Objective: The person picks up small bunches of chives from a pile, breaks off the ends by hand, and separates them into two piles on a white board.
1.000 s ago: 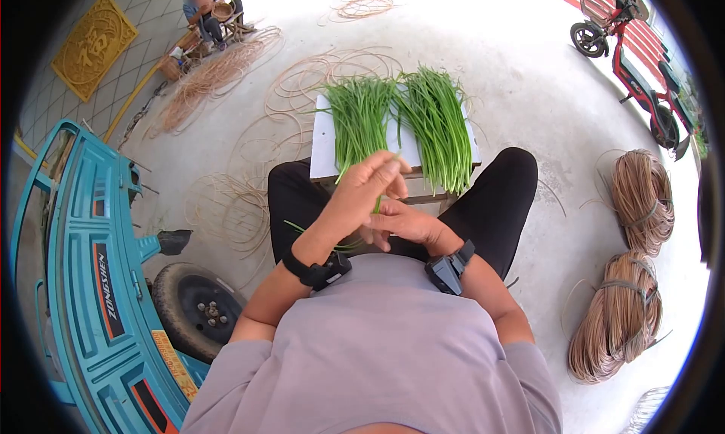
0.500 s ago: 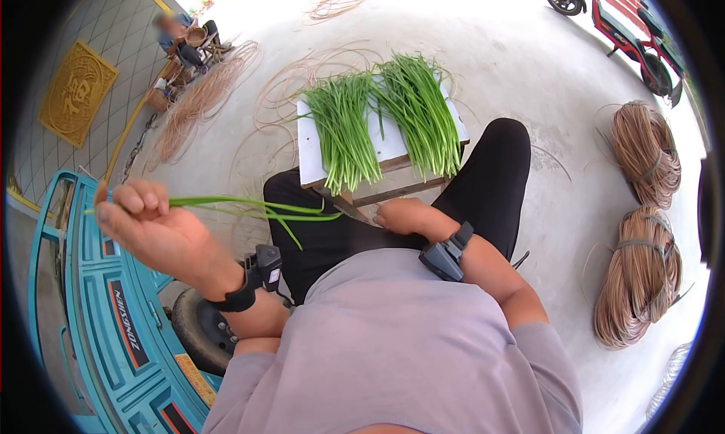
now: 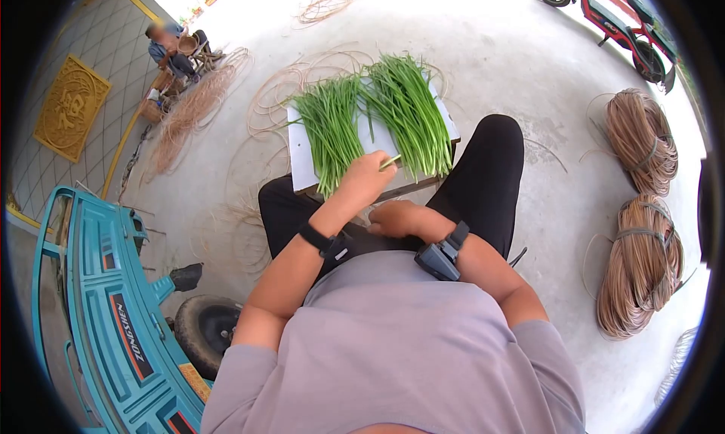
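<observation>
My left hand (image 3: 368, 179) is closed around a few chives, with their pale cut ends (image 3: 390, 162) poking out past the fingers. It hangs over the front edge of a white board (image 3: 300, 158). On the board lie two piles of chives, a left pile (image 3: 332, 120) and a right pile (image 3: 411, 113), with the stalk ends toward me. My right hand (image 3: 398, 219) is curled closed low between my knees, just below the left hand. Whatever sits in its fingers is hidden.
A blue cargo vehicle (image 3: 113, 313) with a black wheel (image 3: 208, 332) stands close on my left. Bundled cane coils (image 3: 640, 268) lie on the right, and loose cane strands (image 3: 200, 105) at far left near a seated person (image 3: 174, 49). A red scooter (image 3: 612, 18) is parked back right.
My left hand has swung from far left to the front of the board, carrying the chives. My right hand has stayed nearly in place. The view has shifted slightly.
</observation>
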Motion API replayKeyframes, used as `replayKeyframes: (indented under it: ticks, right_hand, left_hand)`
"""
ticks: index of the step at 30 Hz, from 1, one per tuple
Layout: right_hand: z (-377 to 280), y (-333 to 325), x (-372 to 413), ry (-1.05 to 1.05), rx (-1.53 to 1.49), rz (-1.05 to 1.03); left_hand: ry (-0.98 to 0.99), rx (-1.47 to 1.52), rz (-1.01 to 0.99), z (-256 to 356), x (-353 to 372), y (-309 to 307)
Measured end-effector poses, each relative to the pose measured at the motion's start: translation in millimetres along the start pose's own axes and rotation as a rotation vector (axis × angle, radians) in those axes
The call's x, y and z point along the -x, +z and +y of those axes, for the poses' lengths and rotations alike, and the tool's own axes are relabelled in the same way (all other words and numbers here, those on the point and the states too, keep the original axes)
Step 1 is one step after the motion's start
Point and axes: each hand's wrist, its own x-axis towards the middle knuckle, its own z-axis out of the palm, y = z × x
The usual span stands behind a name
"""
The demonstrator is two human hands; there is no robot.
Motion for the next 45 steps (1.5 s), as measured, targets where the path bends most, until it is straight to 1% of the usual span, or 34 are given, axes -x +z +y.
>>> replayKeyframes:
  ticks: [2,3,6,9,12,14,15,18,21,23,25,26,27,28,30,32,33,35,36,37,39,40,41,42,43,44,45]
  right_hand:
    - [-2.9,-4.1,0.4,0.015,0.006,-0.042]
    - [-3.5,-6.0,1.1,0.023,0.01,-0.06]
    - [3.2,3.4,-0.1,-0.107,-0.013,0.086]
    - [15.2,19.3,-9.7,-0.329,-0.223,0.298]
    - [12.8,11.3,-4.5,-0.236,-0.25,0.207]
    - [9.4,4.6,0.0,-0.219,-0.255,0.209]
    - [6.1,2.1,2.9,-0.211,-0.258,0.206]
    - [-14.7,-18.5,17.8,-0.087,-0.16,0.135]
    - [-13.7,-12.4,10.2,-0.022,-0.16,0.104]
    - [-8.6,-7.9,6.5,-0.041,-0.134,0.13]
    - [7.5,11.4,-13.4,-0.086,-0.059,0.128]
    - [26.3,32.7,-38.0,-0.123,0.003,0.115]
    - [28.0,34.9,-42.4,-0.147,0.016,0.149]
    - [29.9,37.1,-46.8,-0.17,0.031,0.184]
    - [31.5,38.1,-40.7,-0.189,-0.038,0.347]
    - [23.6,29.3,-26.9,-0.209,-0.105,0.504]
    - [18.6,24.0,-21.3,-0.221,-0.141,0.583]
    - [8.9,6.4,-16.6,-0.049,-0.208,0.543]
    - [0.6,-4.5,-11.1,0.037,-0.241,0.523]
    - [-16.5,-21.9,4.2,0.025,-0.524,0.525]
    - [-13.0,-20.3,-4.8,0.084,-0.637,0.712]
    - [-12.6,-20.3,-7.6,0.114,-0.693,0.806]
    - [-12.1,-20.2,-7.6,0.068,-0.741,0.951]
    - [-19.0,-28.5,-0.2,0.057,-0.722,0.967]
    - [-28.0,-38.9,9.0,0.046,-0.702,0.982]
    - [-32.8,-44.1,13.6,0.035,-0.682,0.997]
    - [-31.7,-43.0,13.7,-0.023,-0.573,0.979]
  left_hand:
    - [-0.02,-0.04,-0.024,-8.0,-6.9,15.4]
    - [-0.03,-0.073,-0.045,-0.5,-6.0,16.3]
    - [-0.032,-0.16,-0.097,21.8,-1.3,21.8]
    - [-0.023,-0.225,-0.089,31.4,2.8,33.7]
    - [-0.035,-0.275,-0.039,20.1,-0.3,46.0]
    - [-0.021,-0.277,-0.007,11.0,-1.5,50.5]
    - [-0.028,-0.284,-0.006,13.3,0.9,47.7]
    - [-0.042,-0.293,0.009,23.2,14.0,30.0]
    - [-0.01,-0.295,0.042,22.5,26.3,19.3]
    - [0.021,-0.327,0.055,20.3,31.1,15.1]
    - [-0.218,0.265,-0.22,23.4,31.6,7.2]
    - [-0.27,0.448,-0.298,23.8,32.6,4.0]
    - [-0.337,0.624,-0.372,24.2,33.6,0.7]
    - [-0.338,0.681,-0.392,23.9,34.3,-1.5]
    - [-0.221,0.625,-0.272,22.0,35.7,1.0]
    - [0.005,0.39,0.012,17.0,37.6,8.7]
    - [0.008,0.296,0.069,20.1,40.2,3.8]
    - [0.012,0.106,0.179,32.7,49.8,-17.3]
    - [-0.014,0.101,0.212,37.4,54.1,-25.2]
    - [-0.039,0.096,0.244,41.7,58.3,-32.8]
    - [-0.062,0.094,0.316,37.0,63.4,-40.1]
    - [-0.064,0.085,0.317,34.1,66.0,-43.6]
    - [-0.065,0.077,0.319,31.7,68.9,-46.7]
    - [-0.066,0.07,0.321,30.5,71.3,-48.2]
    - [-0.121,0.087,0.233,41.3,76.3,-55.0]
    - [-0.103,0.125,0.165,41.7,79.7,-55.9]
    - [-0.086,0.165,0.099,41.5,83.1,-56.5]
